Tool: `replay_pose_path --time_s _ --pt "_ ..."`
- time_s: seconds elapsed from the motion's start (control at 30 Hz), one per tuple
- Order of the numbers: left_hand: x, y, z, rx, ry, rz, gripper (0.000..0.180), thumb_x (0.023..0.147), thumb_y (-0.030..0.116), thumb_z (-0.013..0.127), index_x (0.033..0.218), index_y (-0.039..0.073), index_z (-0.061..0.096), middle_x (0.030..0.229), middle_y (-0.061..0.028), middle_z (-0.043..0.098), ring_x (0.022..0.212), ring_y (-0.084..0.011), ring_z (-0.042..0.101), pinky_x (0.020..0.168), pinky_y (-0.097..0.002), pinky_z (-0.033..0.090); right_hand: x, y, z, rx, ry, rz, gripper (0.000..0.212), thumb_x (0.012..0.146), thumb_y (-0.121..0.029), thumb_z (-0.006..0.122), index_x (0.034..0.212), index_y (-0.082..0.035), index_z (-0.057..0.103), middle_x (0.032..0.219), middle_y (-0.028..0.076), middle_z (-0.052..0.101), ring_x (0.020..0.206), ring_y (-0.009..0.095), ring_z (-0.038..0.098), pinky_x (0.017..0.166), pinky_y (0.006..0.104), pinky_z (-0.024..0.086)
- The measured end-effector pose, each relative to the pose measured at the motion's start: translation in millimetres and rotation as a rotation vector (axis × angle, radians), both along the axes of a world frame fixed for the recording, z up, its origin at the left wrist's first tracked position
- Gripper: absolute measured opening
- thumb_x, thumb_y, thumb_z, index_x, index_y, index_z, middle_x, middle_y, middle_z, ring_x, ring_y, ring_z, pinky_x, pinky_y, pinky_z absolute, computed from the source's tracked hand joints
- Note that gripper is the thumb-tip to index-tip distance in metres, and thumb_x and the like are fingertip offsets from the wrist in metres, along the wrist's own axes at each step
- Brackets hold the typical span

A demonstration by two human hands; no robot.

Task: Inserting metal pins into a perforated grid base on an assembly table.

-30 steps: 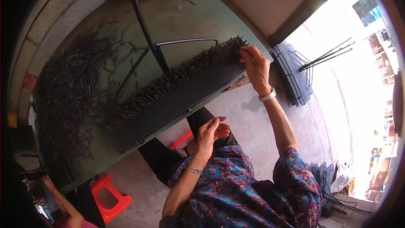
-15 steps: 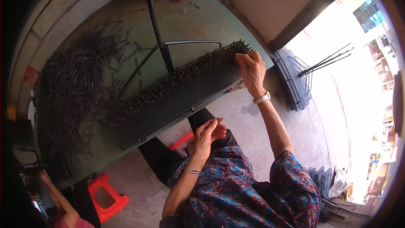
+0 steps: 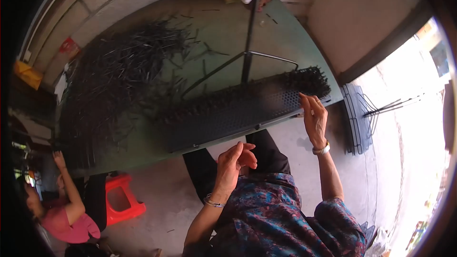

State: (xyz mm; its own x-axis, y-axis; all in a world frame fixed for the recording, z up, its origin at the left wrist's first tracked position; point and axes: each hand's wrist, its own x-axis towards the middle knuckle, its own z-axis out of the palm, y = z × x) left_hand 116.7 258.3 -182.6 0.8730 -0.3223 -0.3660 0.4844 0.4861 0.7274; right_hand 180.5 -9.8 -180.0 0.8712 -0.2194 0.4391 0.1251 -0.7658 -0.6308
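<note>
A long black perforated mesh panel (image 3: 223, 120) lies along the near edge of the green table, and a dense band of short dark strips (image 3: 266, 85) stands up along its far side. My right hand (image 3: 315, 116) is at the panel's right end, thumb and fingertips drawn together over the holes. Whatever sits between them is too small to make out. Closer to my body, my left hand (image 3: 233, 164) hovers above my lap in front of the panel. Its fingers are curled in toward the thumb, and their contents are hidden.
A large heap of loose black strips (image 3: 124, 62) covers the left of the green table (image 3: 214, 28). Behind the panel rises a black metal rod (image 3: 251, 28) with bent braces. Stacked wire racks (image 3: 357, 119) stand at right. A person (image 3: 71, 214) sits left, near a red stool (image 3: 123, 200).
The view has swung, so the table sits further right and lower. My right hand has moved off the upright strips onto the panel's bare holes nearer me. My left fingers are more curled.
</note>
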Motion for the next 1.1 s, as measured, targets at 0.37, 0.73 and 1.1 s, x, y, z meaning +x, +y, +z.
replay_pose_path --time_s 0.37,0.73,1.1 --pt "82 208 -79 0.01 0.071 0.859 0.026 0.094 0.019 0.057 0.109 -0.002 0.059 0.103 -0.0131 0.065 0.094 -0.022 0.064 0.081 -0.0303 0.055 19 147 10 0.089 0.185 0.648 0.015 0.09 -0.004 0.057 0.099 0.003 0.067 0.077 0.009 0.064 0.067 0.019 0.061 0.063 0.0306 0.048" --pt "183 284 -74 -0.101 0.046 0.706 0.05 0.091 0.034 0.062 0.123 -0.002 0.05 0.121 -0.0176 0.062 0.111 -0.0276 0.06 0.092 -0.0374 0.05 197 329 35 0.114 0.414 0.95 0.035 0.087 -0.027 0.061 0.105 0.003 0.065 0.09 0.023 0.065 0.087 0.035 0.065 0.077 0.0407 0.05" --pt "274 254 -69 -0.075 0.125 0.674 0.085 0.077 0.07 0.061 0.118 -0.003 0.044 0.129 -0.0235 0.052 0.121 -0.0326 0.05 0.101 -0.0428 0.042 380 414 -10 -0.076 0.202 0.404 0.09 0.08 -0.068 0.058 0.114 0.015 0.055 0.108 0.035 0.06 0.107 0.044 0.059 0.091 0.0445 0.047"
